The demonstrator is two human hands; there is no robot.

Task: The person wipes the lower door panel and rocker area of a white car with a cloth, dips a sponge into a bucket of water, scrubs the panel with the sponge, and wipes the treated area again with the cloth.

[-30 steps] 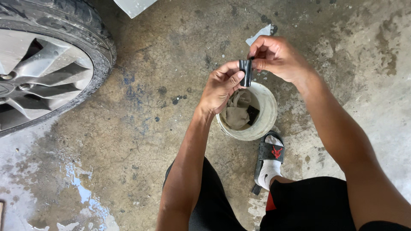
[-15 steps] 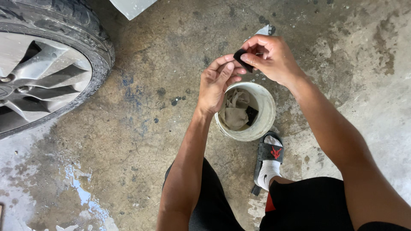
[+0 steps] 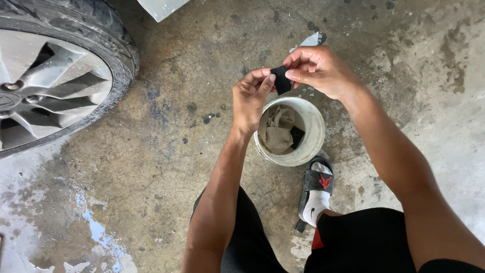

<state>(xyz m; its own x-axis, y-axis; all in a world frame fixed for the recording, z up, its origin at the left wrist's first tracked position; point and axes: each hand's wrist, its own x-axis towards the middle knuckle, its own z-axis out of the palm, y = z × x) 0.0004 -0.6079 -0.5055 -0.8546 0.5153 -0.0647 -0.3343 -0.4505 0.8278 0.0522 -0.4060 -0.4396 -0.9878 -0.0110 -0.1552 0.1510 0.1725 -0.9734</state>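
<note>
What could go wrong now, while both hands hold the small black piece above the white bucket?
1. Only fingertips of the left hand and right hand pinch the small black piece; it may slip into the white bucket among the rags.
2. The wet concrete floor may be slippery.

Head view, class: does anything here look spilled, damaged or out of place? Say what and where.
Water has pooled on the concrete floor at lower left, a wet patch below the wheel. A pale scrap lies loose beyond the right hand. The bucket stands upright with rags inside; nothing else stands out.
</note>
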